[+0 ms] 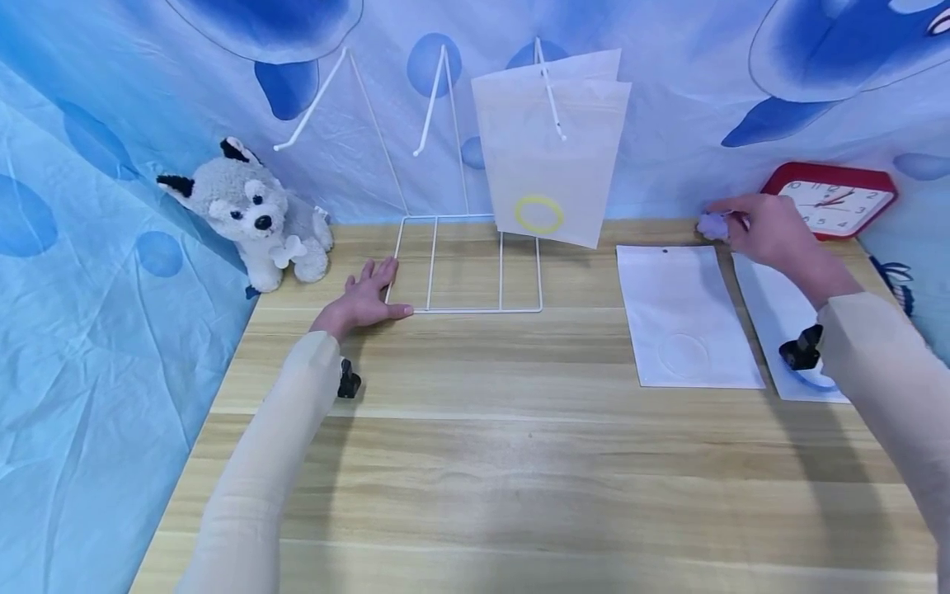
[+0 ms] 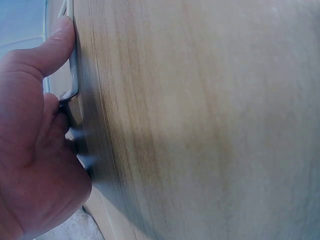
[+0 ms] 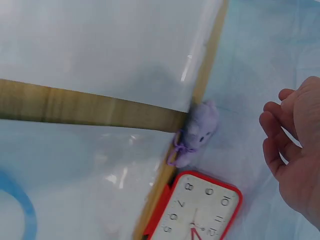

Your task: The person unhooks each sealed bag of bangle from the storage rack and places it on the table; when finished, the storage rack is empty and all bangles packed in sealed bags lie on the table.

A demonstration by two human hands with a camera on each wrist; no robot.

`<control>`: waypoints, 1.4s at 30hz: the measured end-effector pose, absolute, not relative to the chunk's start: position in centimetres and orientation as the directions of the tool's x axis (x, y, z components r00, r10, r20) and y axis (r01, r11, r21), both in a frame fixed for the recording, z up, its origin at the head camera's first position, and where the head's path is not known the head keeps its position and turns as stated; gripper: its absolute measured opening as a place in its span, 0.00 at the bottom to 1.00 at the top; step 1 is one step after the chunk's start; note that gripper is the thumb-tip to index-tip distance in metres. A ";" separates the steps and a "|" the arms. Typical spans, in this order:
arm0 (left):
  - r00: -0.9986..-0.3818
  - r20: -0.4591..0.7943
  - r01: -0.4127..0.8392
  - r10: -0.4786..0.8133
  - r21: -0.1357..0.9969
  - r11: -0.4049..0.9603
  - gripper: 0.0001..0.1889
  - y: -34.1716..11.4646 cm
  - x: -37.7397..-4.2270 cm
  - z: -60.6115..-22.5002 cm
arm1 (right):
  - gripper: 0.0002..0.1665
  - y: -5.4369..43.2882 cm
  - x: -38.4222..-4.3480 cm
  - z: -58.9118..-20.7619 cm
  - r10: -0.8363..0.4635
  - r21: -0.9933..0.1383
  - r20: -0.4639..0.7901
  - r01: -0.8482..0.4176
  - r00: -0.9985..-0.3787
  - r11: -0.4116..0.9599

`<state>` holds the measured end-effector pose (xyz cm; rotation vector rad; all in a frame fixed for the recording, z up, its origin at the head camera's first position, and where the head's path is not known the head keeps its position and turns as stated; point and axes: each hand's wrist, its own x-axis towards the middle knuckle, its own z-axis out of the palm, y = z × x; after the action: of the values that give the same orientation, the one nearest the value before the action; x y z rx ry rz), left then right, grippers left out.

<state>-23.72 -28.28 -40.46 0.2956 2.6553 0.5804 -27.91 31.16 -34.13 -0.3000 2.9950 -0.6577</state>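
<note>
My left hand (image 1: 364, 299) rests at the front left corner of a white wire rack (image 1: 482, 311), fingers spread and thumb on the front wire (image 2: 74, 75). Frosted bags (image 1: 552, 165) with a yellow ring hang from the rack's right hook; its other two hooks are bare. At the back right, my right hand (image 1: 775, 235) hovers by a small purple plush toy (image 1: 714, 226). In the right wrist view, this toy (image 3: 201, 125) lies at the table's back edge, apart from the loosely bent fingers.
Two flat frosted bags (image 1: 686, 313) (image 1: 783, 330) lie side by side on the right, the outer one with a blue ring. A red clock (image 1: 834, 198) stands behind them. At the left back sits a grey plush husky (image 1: 256, 219). Blue patterned cloth (image 1: 668, 165) hangs behind the table.
</note>
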 end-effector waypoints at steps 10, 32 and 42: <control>-0.897 -0.342 0.120 0.282 0.424 0.897 0.53 -28.4 -23.7 -40.6 | 0.23 29.5 -27.5 -32.2 -0.245 -0.438 0.061 -0.246 -0.968 0.864; -0.897 -0.336 0.122 0.286 0.433 0.893 0.53 -28.3 -23.5 -40.8 | 0.27 21.1 -26.3 -27.1 -0.361 -0.704 0.217 -0.402 -0.907 0.585; -0.898 -0.332 0.128 0.287 0.428 0.895 0.53 -28.4 -23.7 -40.6 | 0.32 18.6 -27.2 -23.6 -0.283 -0.893 0.235 -0.322 -0.930 0.314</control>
<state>-23.73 -28.37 -40.63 0.3047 2.6679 0.5648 -27.18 18.61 -23.60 -0.5922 2.5749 -1.7638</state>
